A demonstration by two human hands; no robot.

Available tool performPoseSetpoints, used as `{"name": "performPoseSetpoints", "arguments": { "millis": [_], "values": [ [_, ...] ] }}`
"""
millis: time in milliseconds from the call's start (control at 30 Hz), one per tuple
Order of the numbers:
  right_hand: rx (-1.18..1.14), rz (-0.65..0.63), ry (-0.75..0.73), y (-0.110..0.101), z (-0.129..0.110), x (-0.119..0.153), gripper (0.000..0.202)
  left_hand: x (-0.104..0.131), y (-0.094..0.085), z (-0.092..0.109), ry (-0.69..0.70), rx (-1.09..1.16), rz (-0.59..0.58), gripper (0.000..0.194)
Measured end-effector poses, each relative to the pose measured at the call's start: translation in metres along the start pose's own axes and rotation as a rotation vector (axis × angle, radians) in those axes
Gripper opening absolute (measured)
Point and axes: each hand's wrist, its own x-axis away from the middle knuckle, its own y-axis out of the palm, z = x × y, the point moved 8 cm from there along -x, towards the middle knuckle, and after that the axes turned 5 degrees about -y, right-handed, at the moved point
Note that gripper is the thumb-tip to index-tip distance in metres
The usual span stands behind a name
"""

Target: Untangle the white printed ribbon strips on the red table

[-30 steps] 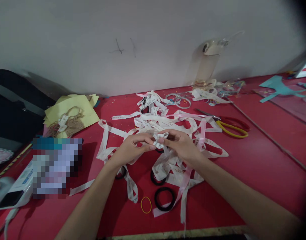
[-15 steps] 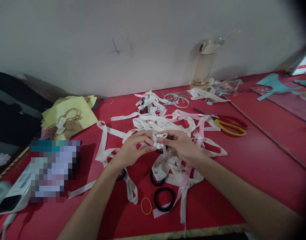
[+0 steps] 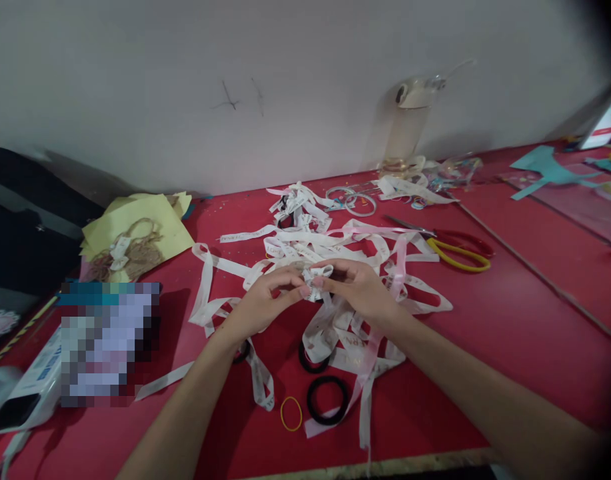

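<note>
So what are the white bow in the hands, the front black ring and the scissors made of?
White bow: likely fabric ribbon, matte and printed; it folds into loops. Front black ring: perhaps fabric, given its thick, dull band, though rubber is possible. Scissors: probably metal blades, being thin and grey; red and yellow handles suggest plastic.

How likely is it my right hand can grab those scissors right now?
Probably yes, but it would have to let go first: your right hand and left hand both pinch the white ribbon bow. The scissors lie to the right, handles seemingly uncovered.

Left grip (image 3: pixel 266 297), right grip (image 3: pixel 361 291), both pinched
</note>
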Motion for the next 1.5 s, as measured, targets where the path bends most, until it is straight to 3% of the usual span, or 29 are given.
{"name": "performPoseSetpoints", "arguments": {
  "millis": [500,833,967,1133,1500],
  "values": [
    [-0.062,-0.021,0.032,0.005,0.005,0.000,0.036,0.002,-0.001,0.004,0.079,-0.019,-0.048,0.014],
    [-0.255,0.006,0.052,0.005,0.013,-0.002,0.033,0.002,-0.003,-0.002,0.005,0.021,-0.010,0.018],
    [-0.183,0.021,0.058,0.002,0.015,-0.002,0.033,0.001,-0.003,-0.004,0.003,0.046,0.022,0.017],
    [-0.017,-0.056,0.035,0.008,0.002,0.001,0.035,0.000,-0.008,-0.010,-0.053,0.089,0.133,0.017],
    [0.079,-0.131,0.016,0.018,-0.007,0.007,0.032,0.002,-0.006,-0.011,-0.054,0.059,0.180,0.018]
  ]
}}
